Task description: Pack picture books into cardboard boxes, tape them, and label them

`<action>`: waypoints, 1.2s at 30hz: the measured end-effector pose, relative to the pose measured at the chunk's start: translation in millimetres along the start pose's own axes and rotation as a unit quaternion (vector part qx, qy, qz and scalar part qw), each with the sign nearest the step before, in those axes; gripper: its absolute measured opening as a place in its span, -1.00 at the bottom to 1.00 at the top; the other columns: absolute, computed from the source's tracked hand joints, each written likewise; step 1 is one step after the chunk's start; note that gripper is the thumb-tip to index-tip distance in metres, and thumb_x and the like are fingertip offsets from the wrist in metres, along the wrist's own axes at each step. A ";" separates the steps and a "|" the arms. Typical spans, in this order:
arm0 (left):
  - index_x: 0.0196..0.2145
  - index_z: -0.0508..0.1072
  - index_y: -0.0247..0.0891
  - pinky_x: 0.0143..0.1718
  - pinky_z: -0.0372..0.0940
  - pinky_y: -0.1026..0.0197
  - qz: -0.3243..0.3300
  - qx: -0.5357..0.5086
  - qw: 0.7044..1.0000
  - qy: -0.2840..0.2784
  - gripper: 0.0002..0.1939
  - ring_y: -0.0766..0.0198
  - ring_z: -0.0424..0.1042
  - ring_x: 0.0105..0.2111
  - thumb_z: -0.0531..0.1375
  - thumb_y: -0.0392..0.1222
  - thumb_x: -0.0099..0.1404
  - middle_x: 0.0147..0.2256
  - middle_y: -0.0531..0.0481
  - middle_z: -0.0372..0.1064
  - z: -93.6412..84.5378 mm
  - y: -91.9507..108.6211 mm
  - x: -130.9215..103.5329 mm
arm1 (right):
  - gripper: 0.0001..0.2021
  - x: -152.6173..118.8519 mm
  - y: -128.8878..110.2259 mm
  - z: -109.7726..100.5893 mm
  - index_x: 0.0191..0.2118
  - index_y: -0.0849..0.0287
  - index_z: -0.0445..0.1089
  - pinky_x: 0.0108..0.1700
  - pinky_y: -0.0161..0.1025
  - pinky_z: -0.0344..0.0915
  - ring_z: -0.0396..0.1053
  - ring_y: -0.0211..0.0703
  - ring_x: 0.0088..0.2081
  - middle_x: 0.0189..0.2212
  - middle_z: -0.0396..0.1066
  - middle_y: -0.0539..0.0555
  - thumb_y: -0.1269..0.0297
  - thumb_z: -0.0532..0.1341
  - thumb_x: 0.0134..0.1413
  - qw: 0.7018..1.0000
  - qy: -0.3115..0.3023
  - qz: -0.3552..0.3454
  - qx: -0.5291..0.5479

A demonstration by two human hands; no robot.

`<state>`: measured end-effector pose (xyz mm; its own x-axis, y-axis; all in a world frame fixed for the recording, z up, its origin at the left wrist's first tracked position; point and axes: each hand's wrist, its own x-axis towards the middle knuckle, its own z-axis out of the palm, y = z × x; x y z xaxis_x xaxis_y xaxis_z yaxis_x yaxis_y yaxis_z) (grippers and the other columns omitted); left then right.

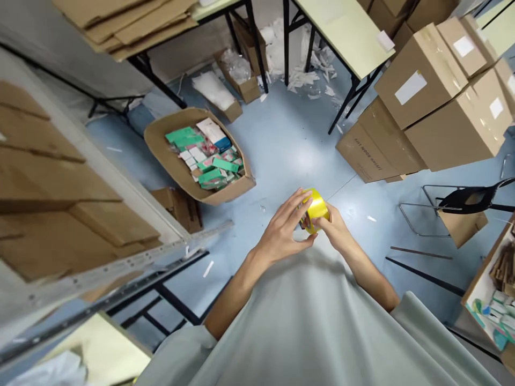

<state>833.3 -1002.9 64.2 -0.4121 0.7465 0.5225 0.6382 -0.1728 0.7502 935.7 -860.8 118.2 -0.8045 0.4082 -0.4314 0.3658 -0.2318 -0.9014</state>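
Observation:
Between my two hands, close in front of my body, is a roll of yellow packing tape. My left hand curves around its left side, with the fingers over the top edge and the thumb below. On the right side my right hand grips the roll, its thumb pressed on the yellow face. The fingers of my right hand are mostly hidden behind the roll. The inner core of the roll is largely covered by my left fingers.
An open carton of green and white packets stands on the blue floor ahead left. Stacked cardboard boxes rise at right, near a black chair. Folding tables stand ahead; a rack of flat cardboard is at left.

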 end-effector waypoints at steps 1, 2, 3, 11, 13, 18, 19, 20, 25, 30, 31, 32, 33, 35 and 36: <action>0.58 0.02 -0.07 0.39 0.34 -0.35 0.009 -0.008 1.000 -0.010 0.05 -0.21 0.21 0.49 0.41 -0.34 0.29 0.42 -0.34 0.27 -3.8 -16.9 18.4 | -0.75 18.5 -7.1 -1.3 -0.21 0.10 0.39 -0.28 -0.20 0.43 0.48 -0.13 -0.37 -0.41 0.46 -0.06 0.21 0.29 -0.06 1.000 0.012 -0.002 0.008; 0.58 0.01 -0.07 0.39 0.34 -0.35 0.017 -0.014 1.000 -0.020 0.06 -0.20 0.21 0.49 0.41 -0.35 0.29 0.42 -0.34 0.27 -6.5 -33.9 37.2 | -0.75 37.6 -13.9 -3.9 -0.21 0.09 0.38 -0.30 -0.20 0.42 0.46 -0.15 -0.38 -0.42 0.44 -0.07 0.21 0.29 -0.08 1.000 0.025 -0.007 0.015; 0.59 0.01 -0.08 0.39 0.34 -0.34 0.025 -0.020 0.999 -0.029 0.06 -0.20 0.20 0.50 0.41 -0.35 0.29 0.43 -0.35 0.26 -8.2 -51.0 56.4 | -0.74 57.3 -20.6 -7.8 -0.21 0.09 0.37 -0.32 -0.21 0.42 0.44 -0.16 -0.40 -0.42 0.43 -0.08 0.22 0.28 -0.09 0.999 0.035 -0.013 0.022; 0.59 0.00 -0.05 0.44 0.29 -0.33 0.034 -0.041 0.993 -0.102 0.05 -0.15 0.15 0.52 0.38 -0.38 0.30 0.46 -0.31 0.22 -22.7 -168.6 246.0 | -0.74 231.7 -100.8 -73.3 -0.17 0.10 0.36 -0.28 -0.21 0.41 0.46 -0.15 -0.33 -0.34 0.43 -0.04 0.28 0.25 -0.07 0.995 0.018 -0.067 0.069; 0.60 -0.01 -0.06 0.44 0.28 -0.32 0.029 -0.033 0.993 -0.113 0.05 -0.16 0.14 0.53 0.38 -0.37 0.31 0.46 -0.32 0.21 -33.2 -190.2 298.3 | -0.73 276.2 -132.7 -88.7 -0.15 0.11 0.37 -0.25 -0.19 0.42 0.48 -0.13 -0.30 -0.31 0.43 -0.03 0.25 0.27 -0.02 0.993 -0.009 -0.070 0.093; 0.60 -0.04 -0.02 0.43 0.29 -0.34 0.019 -0.009 0.993 -0.118 0.07 -0.19 0.13 0.53 0.39 -0.35 0.31 0.47 -0.31 0.20 -59.8 -244.1 408.7 | -0.78 380.0 -209.7 -109.9 -0.18 0.11 0.37 -0.26 -0.20 0.41 0.48 -0.14 -0.30 -0.32 0.40 -0.04 0.17 0.32 0.10 0.995 -0.010 -0.062 0.081; 0.60 -0.03 -0.03 0.43 0.29 -0.33 0.016 -0.010 0.993 -0.118 0.07 -0.20 0.12 0.53 0.39 -0.36 0.31 0.47 -0.31 0.20 -63.6 -256.9 426.6 | -0.79 399.9 -221.7 -112.3 -0.18 0.11 0.37 -0.27 -0.21 0.41 0.48 -0.14 -0.31 -0.32 0.40 -0.05 0.18 0.32 0.09 0.995 -0.008 -0.061 0.076; 0.60 -0.03 -0.04 0.43 0.29 -0.33 0.014 -0.014 0.993 -0.117 0.06 -0.20 0.12 0.53 0.38 -0.36 0.31 0.47 -0.32 0.19 -66.7 -270.8 443.7 | -0.78 419.8 -232.1 -114.6 -0.18 0.10 0.36 -0.27 -0.21 0.42 0.47 -0.14 -0.31 -0.32 0.41 -0.05 0.19 0.31 0.07 0.995 -0.006 -0.060 0.075; 0.60 -0.02 -0.07 0.45 0.26 -0.34 0.023 -0.048 0.990 -0.128 0.06 -0.21 0.10 0.54 0.39 -0.37 0.32 0.47 -0.35 0.19 -79.4 -357.6 525.9 | -0.75 521.1 -269.4 -126.2 -0.14 0.10 0.37 -0.24 -0.20 0.44 0.46 -0.16 -0.31 -0.31 0.43 -0.04 0.24 0.26 0.02 0.996 0.022 -0.054 0.068; 0.60 -0.03 -0.06 0.45 0.23 -0.36 0.061 -0.113 0.978 -0.162 0.05 -0.22 0.08 0.54 0.38 -0.33 0.33 0.50 -0.36 0.13 -103.7 -448.5 623.2 | -0.69 619.8 -313.9 -129.2 -0.07 0.07 0.37 -0.15 -0.14 0.49 0.52 -0.08 -0.21 -0.22 0.49 0.00 0.22 0.27 0.02 0.992 0.055 -0.052 0.101; 0.60 -0.02 -0.07 0.45 0.24 -0.37 0.069 -0.119 0.977 -0.165 0.03 -0.22 0.08 0.54 0.37 -0.33 0.34 0.51 -0.37 0.11 -110.9 -463.3 644.6 | -0.69 638.2 -325.9 -128.0 -0.06 0.06 0.37 -0.14 -0.11 0.50 0.53 -0.05 -0.19 -0.20 0.51 0.02 0.17 0.26 0.04 0.989 0.071 -0.055 0.117; 0.59 0.01 -0.08 0.43 0.26 -0.36 0.078 -0.120 0.976 -0.164 0.00 -0.23 0.10 0.53 0.37 -0.32 0.34 0.51 -0.38 0.10 -118.6 -476.8 666.1 | -0.69 656.0 -338.6 -126.3 -0.06 0.05 0.38 -0.12 -0.08 0.51 0.54 -0.03 -0.18 -0.19 0.52 0.04 0.12 0.25 0.07 0.985 0.090 -0.060 0.134; 0.58 0.07 -0.08 0.41 0.30 -0.35 0.085 -0.117 0.976 -0.160 -0.04 -0.22 0.16 0.51 0.36 -0.31 0.35 0.49 -0.38 0.14 -126.5 -489.2 687.5 | -0.68 673.2 -351.6 -124.6 -0.05 0.05 0.38 -0.11 -0.05 0.52 0.55 -0.01 -0.16 -0.18 0.53 0.05 0.08 0.24 0.10 0.980 0.111 -0.067 0.149; 0.51 0.24 -0.09 0.32 0.42 -0.24 0.089 -0.108 0.980 -0.142 -0.17 -0.16 0.38 0.38 0.37 -0.28 0.37 0.38 -0.34 0.33 -141.3 -511.3 729.4 | -0.65 705.5 -376.8 -121.4 -0.01 0.04 0.37 -0.06 -0.01 0.53 0.56 0.02 -0.13 -0.15 0.55 0.07 0.02 0.23 0.15 0.971 0.154 -0.083 0.163; 0.46 0.33 -0.09 0.25 0.49 -0.16 0.087 -0.105 0.982 -0.130 -0.27 -0.09 0.49 0.27 0.37 -0.26 0.39 0.28 -0.29 0.44 -147.4 -521.3 749.5 | -0.64 720.6 -388.4 -120.5 0.02 0.04 0.37 -0.03 0.00 0.53 0.56 0.03 -0.11 -0.13 0.55 0.08 0.00 0.24 0.17 0.967 0.175 -0.090 0.160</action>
<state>95.9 -448.0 124.4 -0.1123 0.8281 0.5492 0.5247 -0.4199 0.7405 270.3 -370.2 152.9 -0.6129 0.7285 -0.3059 0.0271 -0.3675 -0.9296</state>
